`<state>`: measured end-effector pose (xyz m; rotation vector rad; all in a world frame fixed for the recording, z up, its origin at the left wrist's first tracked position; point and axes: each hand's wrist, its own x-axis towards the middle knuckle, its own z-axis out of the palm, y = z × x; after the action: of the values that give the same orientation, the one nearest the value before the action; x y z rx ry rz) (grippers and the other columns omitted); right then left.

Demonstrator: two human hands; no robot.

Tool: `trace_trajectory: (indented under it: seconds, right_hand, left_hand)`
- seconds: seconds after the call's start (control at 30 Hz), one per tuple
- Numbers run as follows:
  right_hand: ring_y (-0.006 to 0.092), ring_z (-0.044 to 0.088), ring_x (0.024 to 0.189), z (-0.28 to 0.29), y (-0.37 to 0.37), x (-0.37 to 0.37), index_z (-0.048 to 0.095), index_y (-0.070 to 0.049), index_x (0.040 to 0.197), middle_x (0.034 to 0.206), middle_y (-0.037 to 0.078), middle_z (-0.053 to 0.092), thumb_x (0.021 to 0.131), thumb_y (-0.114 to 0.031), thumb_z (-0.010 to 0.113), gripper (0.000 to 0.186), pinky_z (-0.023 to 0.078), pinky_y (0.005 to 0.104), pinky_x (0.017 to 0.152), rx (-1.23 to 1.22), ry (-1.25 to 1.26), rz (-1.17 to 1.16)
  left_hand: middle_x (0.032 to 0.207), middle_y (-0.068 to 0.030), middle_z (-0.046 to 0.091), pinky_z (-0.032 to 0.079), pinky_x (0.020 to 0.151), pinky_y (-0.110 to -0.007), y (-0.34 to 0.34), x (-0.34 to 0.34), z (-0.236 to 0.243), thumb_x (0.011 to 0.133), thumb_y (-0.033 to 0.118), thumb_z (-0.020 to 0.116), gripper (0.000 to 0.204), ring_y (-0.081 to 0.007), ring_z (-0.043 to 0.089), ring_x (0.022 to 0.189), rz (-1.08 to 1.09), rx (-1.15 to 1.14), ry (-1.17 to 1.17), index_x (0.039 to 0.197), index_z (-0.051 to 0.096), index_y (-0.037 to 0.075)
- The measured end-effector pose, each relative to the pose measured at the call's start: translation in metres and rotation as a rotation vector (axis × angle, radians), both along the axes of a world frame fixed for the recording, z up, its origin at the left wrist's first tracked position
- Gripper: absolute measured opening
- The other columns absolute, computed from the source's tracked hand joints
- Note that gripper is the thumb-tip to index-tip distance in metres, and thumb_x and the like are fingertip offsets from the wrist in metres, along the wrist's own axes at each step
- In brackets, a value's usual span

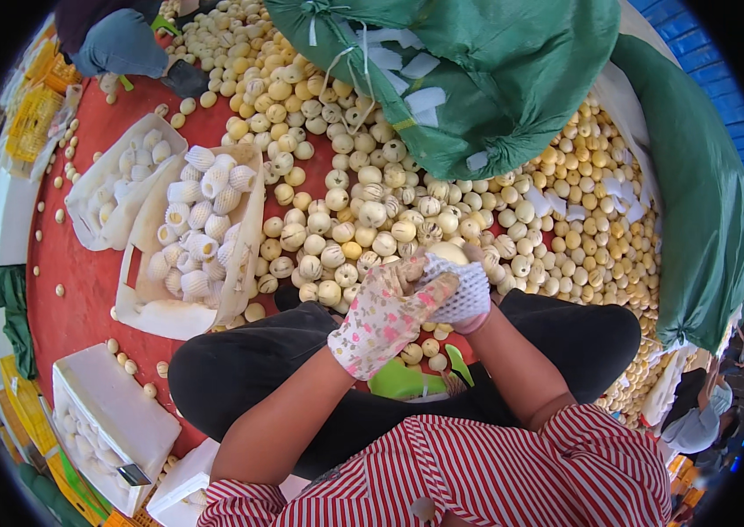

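In front of my lap, both my hands meet around a pale yellow pepino melon (448, 252) and a white foam net sleeve (462, 295). My left hand (382, 316), in a white glove with pink flowers, pinches the net's left side. The net lies across the fingers of my right hand (478, 321), which grips the melon from the right; most of those fingers are hidden. The melon's top shows above the net. Just beyond my hands spreads a heap of loose pepino melons (372, 211), several with dark purple stripes.
Left of my knee stands a white crate (148, 307) of foam-netted melons, with another crate (91, 230) behind it. A white foam box (117, 408) sits nearer. Green cloth (512, 88) covers the far pile. Another person's leg (122, 48) shows at far left, on red ground sheeting (73, 290).
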<state>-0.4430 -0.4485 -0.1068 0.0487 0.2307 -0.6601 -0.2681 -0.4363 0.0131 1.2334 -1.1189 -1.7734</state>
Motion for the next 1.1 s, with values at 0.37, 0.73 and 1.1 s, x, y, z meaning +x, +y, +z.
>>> trace_trajectory:
  seconds: [0.37,0.73,1.1]
  right_hand:
    - [0.0363,0.048,0.120,-0.097,-0.206,0.083,0.053,-0.004,0.124,0.124,0.019,0.055,0.082,-0.022,0.060,0.046,0.042,0.0398,0.100,-1.608,2.008,0.241]
    - [0.0263,0.052,0.117,-0.152,-0.291,0.122,0.042,-0.024,0.136,0.124,0.005,0.056,0.079,-0.040,0.067,0.064,0.041,0.0482,0.091,-2.082,2.365,1.185]
    - [0.0361,0.055,0.107,-0.178,-0.254,0.057,0.048,-0.013,0.124,0.118,0.014,0.058,0.078,-0.018,0.071,0.051,0.043,0.0410,0.093,-1.483,2.065,0.293]
  left_hand:
    - [0.080,-0.0107,0.066,0.049,0.063,-0.027,-0.012,0.002,-0.026,0.088,0.017,0.063,0.026,-0.0090,0.060,0.072,0.255,0.156,-0.186,0.097,0.062,-0.007]
    - [0.091,-0.0083,0.066,0.049,0.069,-0.023,-0.031,0.015,-0.028,0.089,0.009,0.061,0.023,-0.0071,0.059,0.079,0.334,0.365,0.040,0.105,0.059,-0.007]
    - [0.091,-0.0079,0.065,0.049,0.071,-0.024,-0.036,0.015,-0.039,0.088,0.015,0.063,0.032,-0.0090,0.059,0.080,0.386,0.322,-0.027,0.110,0.057,-0.008]
